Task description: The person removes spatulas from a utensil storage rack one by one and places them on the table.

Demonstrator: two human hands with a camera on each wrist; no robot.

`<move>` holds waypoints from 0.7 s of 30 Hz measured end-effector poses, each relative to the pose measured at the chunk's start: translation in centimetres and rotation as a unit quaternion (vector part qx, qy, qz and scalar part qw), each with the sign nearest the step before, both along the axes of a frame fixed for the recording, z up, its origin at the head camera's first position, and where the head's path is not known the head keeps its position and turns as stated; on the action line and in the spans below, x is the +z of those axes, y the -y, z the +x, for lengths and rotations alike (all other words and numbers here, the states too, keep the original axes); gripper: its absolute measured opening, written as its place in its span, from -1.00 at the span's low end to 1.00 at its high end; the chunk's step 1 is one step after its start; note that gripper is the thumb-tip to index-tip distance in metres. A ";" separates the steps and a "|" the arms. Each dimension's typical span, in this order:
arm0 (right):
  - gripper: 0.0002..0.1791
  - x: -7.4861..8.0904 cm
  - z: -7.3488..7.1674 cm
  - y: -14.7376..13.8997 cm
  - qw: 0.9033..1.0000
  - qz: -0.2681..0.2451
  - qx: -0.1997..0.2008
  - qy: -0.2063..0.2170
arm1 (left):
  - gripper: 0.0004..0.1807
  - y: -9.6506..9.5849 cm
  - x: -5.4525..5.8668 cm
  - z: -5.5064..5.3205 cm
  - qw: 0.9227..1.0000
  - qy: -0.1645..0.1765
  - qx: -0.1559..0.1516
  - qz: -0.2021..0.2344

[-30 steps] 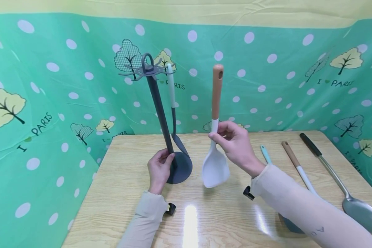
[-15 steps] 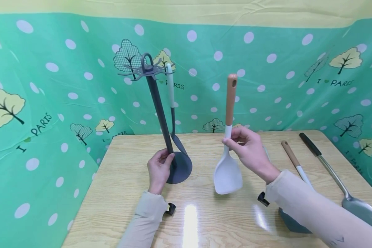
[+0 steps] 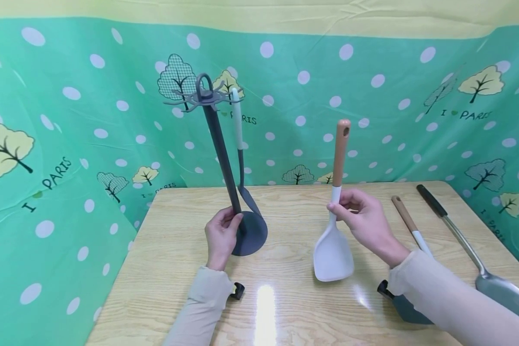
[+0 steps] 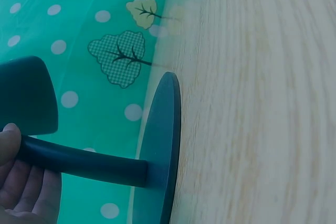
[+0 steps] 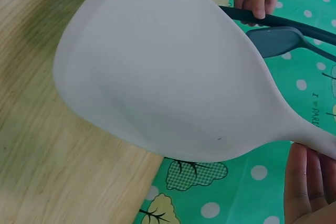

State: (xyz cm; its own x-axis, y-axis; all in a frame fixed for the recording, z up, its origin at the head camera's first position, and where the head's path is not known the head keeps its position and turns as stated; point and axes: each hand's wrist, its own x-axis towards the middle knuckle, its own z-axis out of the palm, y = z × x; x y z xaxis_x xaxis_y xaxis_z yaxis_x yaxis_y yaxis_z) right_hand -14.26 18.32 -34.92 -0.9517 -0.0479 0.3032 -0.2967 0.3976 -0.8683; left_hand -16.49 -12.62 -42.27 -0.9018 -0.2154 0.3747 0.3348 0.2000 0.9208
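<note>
My left hand [image 3: 222, 239] grips the dark pole [image 3: 221, 149] of a utensil stand low down, just above its round base [image 3: 256, 235]. From the hooked ring [image 3: 205, 97] at the top hangs a spatula with a pale mint handle [image 3: 238, 120]; its dark head [image 5: 275, 40] shows beside the pole in the right wrist view. To the right, my right hand [image 3: 365, 220] pinches a white turner [image 3: 334, 254] by its neck. The turner stands upright in the air, brown handle [image 3: 339, 154] up and wide blade down over the table.
At the right of the wooden table [image 3: 164, 288] lie a utensil with a brown and white handle [image 3: 404, 215] and a steel turner [image 3: 503, 293] with a black handle. A dark grey utensil head [image 3: 408, 310] shows partly under my right sleeve. Dotted green cloth [image 3: 125, 67] hangs behind.
My right hand has carried the white turner rightward and lower, away from the stand. A mint handle lying on the table is now hidden behind that hand. The left hand and stand have stayed put.
</note>
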 end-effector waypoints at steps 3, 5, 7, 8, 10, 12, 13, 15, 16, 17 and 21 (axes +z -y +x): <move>-0.78 -0.1 0.4 -0.5 1.000 0.005 -0.006 0.001 | -0.78 0.0 0.1 0.0 1.000 -0.001 0.003 -0.004; -0.78 -0.2 0.6 -0.8 1.000 0.013 -0.010 0.003 | -0.78 0.0 0.1 0.0 1.000 -0.001 0.004 -0.005; -0.79 -0.4 0.8 -1.1 1.000 0.021 -0.013 0.004 | -0.78 0.0 0.1 0.0 1.000 -0.001 0.005 -0.004; -0.79 -0.5 0.9 -1.3 1.000 0.023 -0.013 0.006 | -0.78 -0.1 0.1 0.0 1.000 -0.002 0.004 -0.003; -0.79 -0.7 1.0 -1.6 1.000 0.026 -0.014 0.008 | -0.78 -0.1 0.1 0.1 1.000 -0.003 0.004 -0.001; -0.80 -1.0 1.1 -1.9 0.999 0.028 -0.014 0.010 | -0.78 -0.1 0.2 0.0 1.000 -0.004 0.004 0.000; -0.80 -1.1 1.2 -2.0 0.999 0.030 -0.015 0.012 | -0.78 -0.1 0.2 0.0 1.000 -0.004 0.004 0.000; -0.80 -1.2 1.4 -2.2 0.999 0.033 -0.016 0.015 | -0.78 -0.1 0.2 0.1 1.000 -0.002 0.005 -0.002; -0.80 -1.2 1.4 -2.3 0.999 0.036 -0.017 0.017 | -0.78 -0.1 0.2 0.1 1.000 -0.002 0.004 -0.002; -0.80 -1.3 1.6 -2.4 0.999 0.038 -0.018 0.018 | -0.78 -0.1 0.2 0.1 1.000 -0.001 0.004 -0.002; -0.78 -1.4 2.1 -2.7 0.998 0.045 -0.022 0.024 | -0.78 -0.1 0.2 0.1 1.000 0.000 0.002 -0.003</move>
